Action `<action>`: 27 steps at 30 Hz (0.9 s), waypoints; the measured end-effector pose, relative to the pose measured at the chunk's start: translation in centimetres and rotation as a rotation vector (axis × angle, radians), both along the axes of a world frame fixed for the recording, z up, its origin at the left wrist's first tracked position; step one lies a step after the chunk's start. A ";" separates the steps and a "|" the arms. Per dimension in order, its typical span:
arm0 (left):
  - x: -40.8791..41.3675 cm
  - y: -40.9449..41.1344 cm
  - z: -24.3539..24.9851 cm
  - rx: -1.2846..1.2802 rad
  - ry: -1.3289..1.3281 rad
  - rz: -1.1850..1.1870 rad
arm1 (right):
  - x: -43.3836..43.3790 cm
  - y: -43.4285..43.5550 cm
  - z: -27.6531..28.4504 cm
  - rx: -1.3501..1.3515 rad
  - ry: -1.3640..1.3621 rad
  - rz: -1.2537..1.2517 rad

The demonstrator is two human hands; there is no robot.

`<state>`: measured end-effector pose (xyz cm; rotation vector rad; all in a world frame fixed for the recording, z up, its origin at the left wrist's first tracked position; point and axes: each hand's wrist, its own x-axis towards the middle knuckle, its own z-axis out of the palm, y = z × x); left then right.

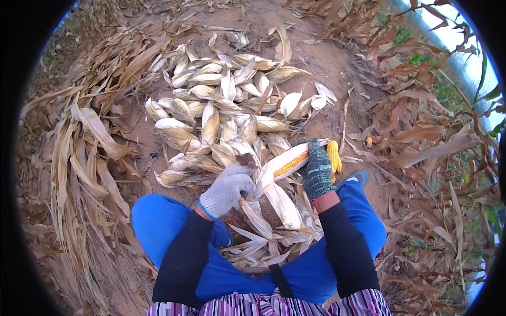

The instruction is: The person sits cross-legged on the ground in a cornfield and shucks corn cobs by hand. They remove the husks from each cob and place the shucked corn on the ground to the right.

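My left hand [231, 189], in a grey knit glove, grips the pale husk at the base end of an ear of corn [291, 164]. Around the upper end of the same ear closes my right hand [319, 170], in a dark green knit glove. Part of the husk is pulled back, and a strip of orange-yellow kernels shows between the hands. A peeled husk leaf [284, 205] hangs down from the ear. Just right of my right hand lie bare yellow corn cobs [334, 157], partly hidden by the glove.
A heap of unhusked corn ears [221, 98] covers the soil ahead. Loose husks [269, 245] lie between my blue-trousered legs. Dry corn stalks [87, 138] are piled at the left, and standing dry corn plants [427, 134] line the right. A small yellow cob piece [369, 141] rests on the soil.
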<state>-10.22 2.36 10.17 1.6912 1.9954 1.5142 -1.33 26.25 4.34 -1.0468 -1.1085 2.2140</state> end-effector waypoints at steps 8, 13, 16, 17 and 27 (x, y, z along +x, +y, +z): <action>2.4 1.0 2.2 -0.927 0.234 -0.066 | 1.5 4.1 -3.0 0.948 -0.166 0.073; 1.3 0.4 2.5 -0.699 0.264 0.170 | 1.3 0.7 0.2 1.623 -0.432 0.282; 1.7 1.3 2.8 -0.489 0.105 0.241 | 1.6 -0.6 1.4 1.968 -0.481 0.300; 2.0 1.6 2.5 -0.500 0.079 0.228 | 1.7 -0.8 1.3 1.995 -0.473 0.282; 3.4 2.9 1.9 -0.633 -0.286 0.347 | 1.7 -4.2 3.3 1.881 -0.256 0.423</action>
